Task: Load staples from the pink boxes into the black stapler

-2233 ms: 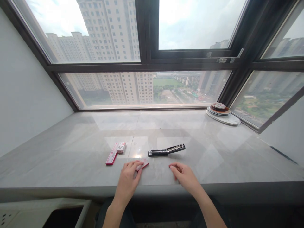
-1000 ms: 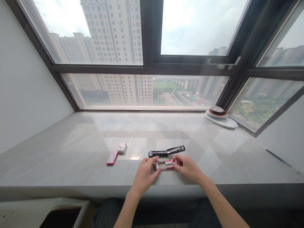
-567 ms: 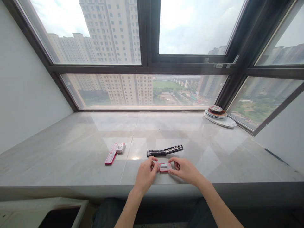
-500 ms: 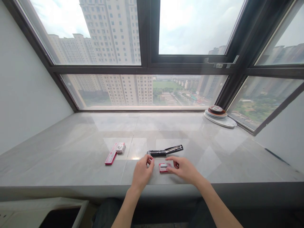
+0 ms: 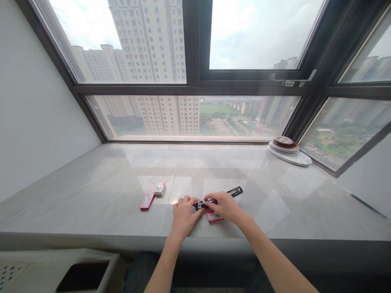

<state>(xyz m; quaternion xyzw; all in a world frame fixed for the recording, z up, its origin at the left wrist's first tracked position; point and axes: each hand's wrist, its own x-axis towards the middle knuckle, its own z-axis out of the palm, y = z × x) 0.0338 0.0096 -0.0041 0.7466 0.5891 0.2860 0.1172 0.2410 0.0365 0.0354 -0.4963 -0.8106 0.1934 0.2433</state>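
A black stapler [image 5: 232,192] lies open on the grey stone sill [image 5: 91,203]. My right hand [image 5: 224,206] is closed over the stapler's middle. My left hand [image 5: 184,213] pinches its left end with thumb and forefinger. A small red staple box [image 5: 214,217] lies flat on the sill just under my right hand. Whether either hand also holds staples is hidden by the fingers.
Two more red and white staple boxes [image 5: 153,193] lie to the left of my hands. A stack of round plates [image 5: 288,149] sits in the far right corner by the window frame. A pale unit with a dark opening [image 5: 61,270] stands below the sill at lower left.
Both hands left the small red box on the sill and moved up onto the black stapler, my right hand covering its middle and my left taking its end.
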